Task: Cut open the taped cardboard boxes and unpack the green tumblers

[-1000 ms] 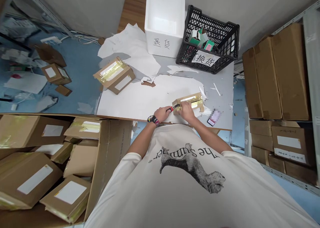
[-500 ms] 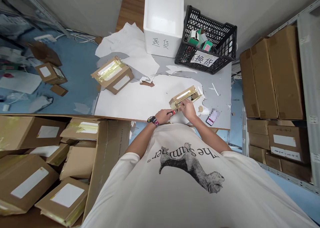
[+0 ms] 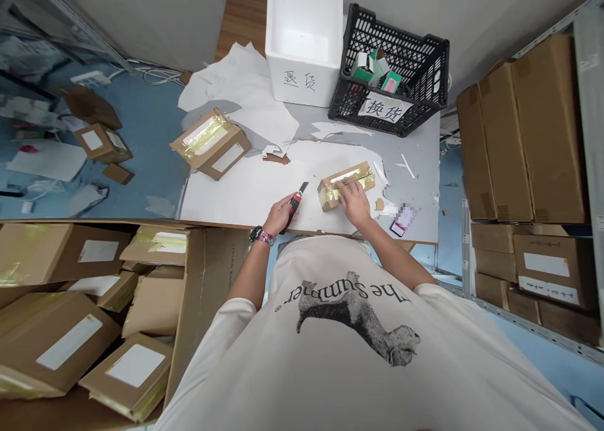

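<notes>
Red-and-black utility knife is pointing to one o'clock, left hand gripping it; right hand, fingers slightly spread, is apparently steadying the taped carton.

White foam box stood left of the black crate, tall cartons to its right; a phone lay in front.

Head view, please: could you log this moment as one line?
left hand: holds knife, blade out | right hand: on taped box | knife: apart from taped box

Utility knife in left hand
</notes>
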`<state>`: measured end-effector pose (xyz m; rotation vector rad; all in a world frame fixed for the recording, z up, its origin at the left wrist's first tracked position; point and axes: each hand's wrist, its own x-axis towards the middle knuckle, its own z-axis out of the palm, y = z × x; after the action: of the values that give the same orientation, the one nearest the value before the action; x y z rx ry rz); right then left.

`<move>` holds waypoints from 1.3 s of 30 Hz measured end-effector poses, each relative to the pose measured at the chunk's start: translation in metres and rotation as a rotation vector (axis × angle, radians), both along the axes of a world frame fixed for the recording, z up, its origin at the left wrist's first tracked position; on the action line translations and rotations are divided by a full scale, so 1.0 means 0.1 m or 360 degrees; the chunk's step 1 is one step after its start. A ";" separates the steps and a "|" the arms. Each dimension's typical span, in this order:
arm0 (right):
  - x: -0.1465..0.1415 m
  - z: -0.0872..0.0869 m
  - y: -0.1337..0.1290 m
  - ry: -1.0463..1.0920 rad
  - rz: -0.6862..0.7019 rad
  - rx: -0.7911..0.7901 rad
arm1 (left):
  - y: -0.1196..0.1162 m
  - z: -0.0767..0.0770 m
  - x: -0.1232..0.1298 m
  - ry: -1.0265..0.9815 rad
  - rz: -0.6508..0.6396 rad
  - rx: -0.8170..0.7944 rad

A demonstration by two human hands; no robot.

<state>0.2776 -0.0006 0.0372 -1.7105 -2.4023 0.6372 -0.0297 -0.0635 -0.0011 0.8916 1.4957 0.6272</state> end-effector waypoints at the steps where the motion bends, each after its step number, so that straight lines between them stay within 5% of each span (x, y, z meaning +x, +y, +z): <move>1: 0.01 -0.03 0.02 -0.0008 -0.0001 -0.0028 | -0.02 0.00 -0.02 0.0025 0.0078 0.0034; 5: 0.02 -0.12 0.12 -0.0163 -0.0041 -0.0183 | -0.09 -0.03 0.04 0.0072 0.0240 0.0200; 9: 0.00 -0.14 0.31 -0.0226 -0.0028 -0.0171 | -0.16 -0.04 0.15 0.0216 0.0192 0.0316; 16: 0.00 -0.12 0.69 -0.0146 0.0498 -0.0124 | -0.21 0.09 0.14 0.0611 -0.0030 0.0515; 23: 0.12 -0.22 0.71 -0.0128 0.0647 -0.0187 | -0.15 0.19 0.17 0.0751 -0.0395 0.0571; 31: 0.08 -0.33 0.74 -0.0025 0.0525 -0.0208 | 0.04 0.15 0.35 0.0921 -0.0580 0.0542; 39: 0.13 -0.59 0.73 -0.0072 0.0613 0.0108 | 0.14 0.08 0.32 0.1165 -0.0690 0.0660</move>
<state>0.2903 0.0724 -0.0221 -1.2564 -2.7769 0.5544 0.0022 -0.0491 0.0065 1.8506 1.7421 0.2902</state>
